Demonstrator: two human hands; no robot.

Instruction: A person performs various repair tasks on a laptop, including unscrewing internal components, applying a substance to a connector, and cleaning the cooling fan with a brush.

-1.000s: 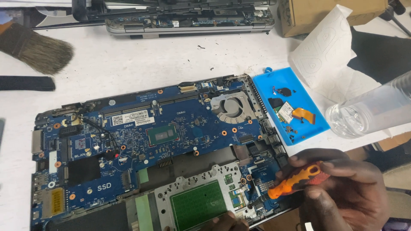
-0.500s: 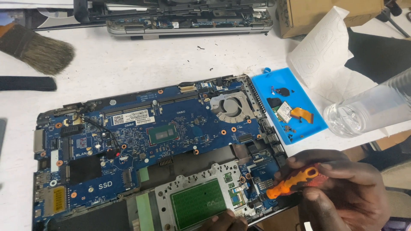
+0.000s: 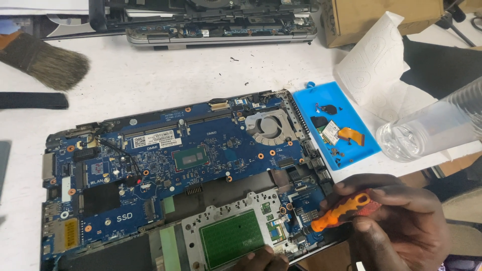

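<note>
The right hand is at the near right, its fingers closed around an orange-handled screwdriver. The tool slants down to the left, and its tip meets the near right corner of the opened laptop, just right of the green touchpad board. The laptop lies flat on the white table, filling the near middle, with its blue motherboard bare and the round fan at the far right corner. Of the left hand only a few fingertips show at the near edge, resting on the laptop's front rim below the touchpad board; whether they grip anything cannot be told. Right of the laptop, touching its side, is a blue parts tray holding 1 small card and loose screws. A clear plastic bottle lies farther right, beside white paper towel. A brush lies at the far left.
</note>
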